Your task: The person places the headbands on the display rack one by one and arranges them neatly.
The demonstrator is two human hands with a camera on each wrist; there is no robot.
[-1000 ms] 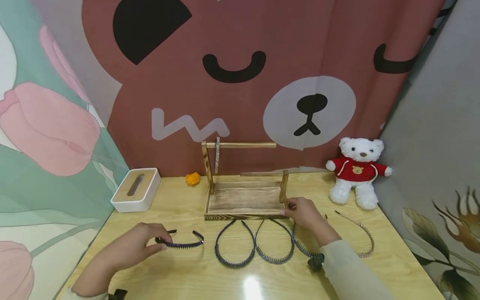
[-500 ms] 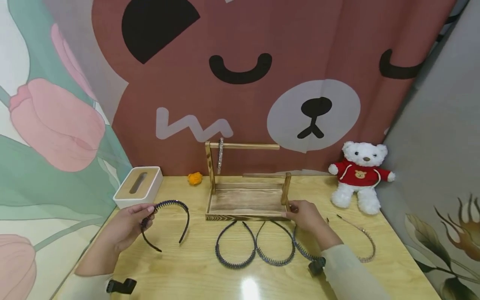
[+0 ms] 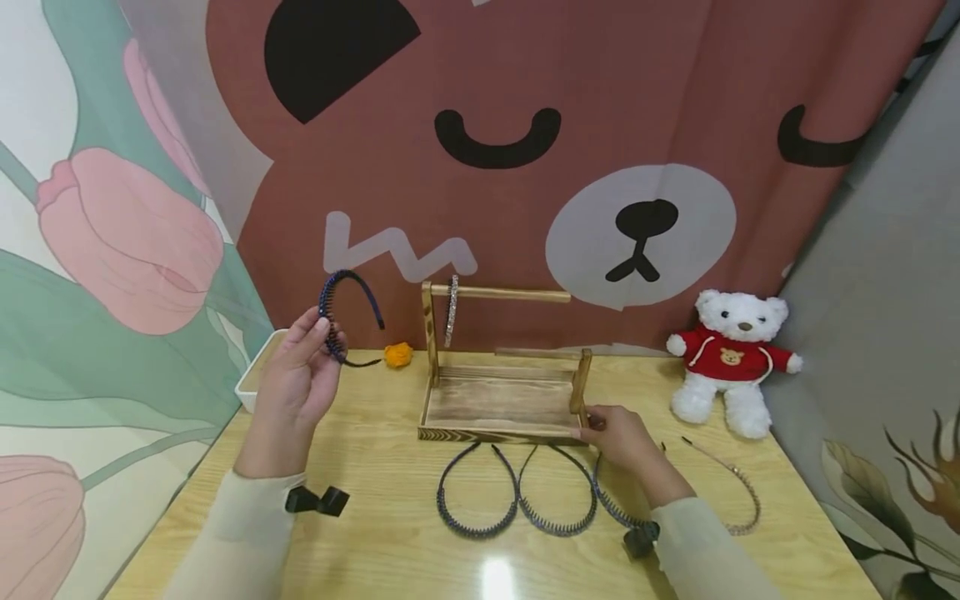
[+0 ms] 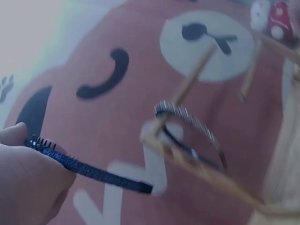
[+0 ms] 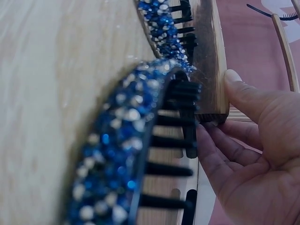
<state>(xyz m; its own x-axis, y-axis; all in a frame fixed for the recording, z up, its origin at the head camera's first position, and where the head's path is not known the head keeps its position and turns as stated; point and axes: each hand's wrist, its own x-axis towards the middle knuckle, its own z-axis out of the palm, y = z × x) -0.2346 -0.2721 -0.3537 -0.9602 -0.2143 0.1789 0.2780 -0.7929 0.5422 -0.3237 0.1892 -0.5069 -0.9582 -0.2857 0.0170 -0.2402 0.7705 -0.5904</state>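
Note:
My left hand [image 3: 302, 372] pinches a dark blue toothed headband [image 3: 327, 312], raised left of the wooden rack [image 3: 502, 400]; in the left wrist view the headband [image 4: 101, 174] points toward the rack's upper bar. One jeweled headband [image 3: 452, 311] hangs near the left end of that bar [image 3: 517, 293]. My right hand [image 3: 622, 437] grips the rack's front right corner, thumb on one side and fingers on the other, as the right wrist view shows with the hand [image 5: 262, 140]. Several headbands [image 3: 477, 531] lie in a row before the rack.
A white teddy bear in a red top [image 3: 723, 362] sits at the back right. An orange object [image 3: 398, 355] lies left of the rack. Behind my left hand is a white box [image 3: 247, 387], partly hidden. A pinkish headband [image 3: 752, 500] lies at the right.
My left hand has lifted the blue headband from low over the table to about the height of the rack's upper bar, turning it upright. My right hand keeps its grip on the rack.

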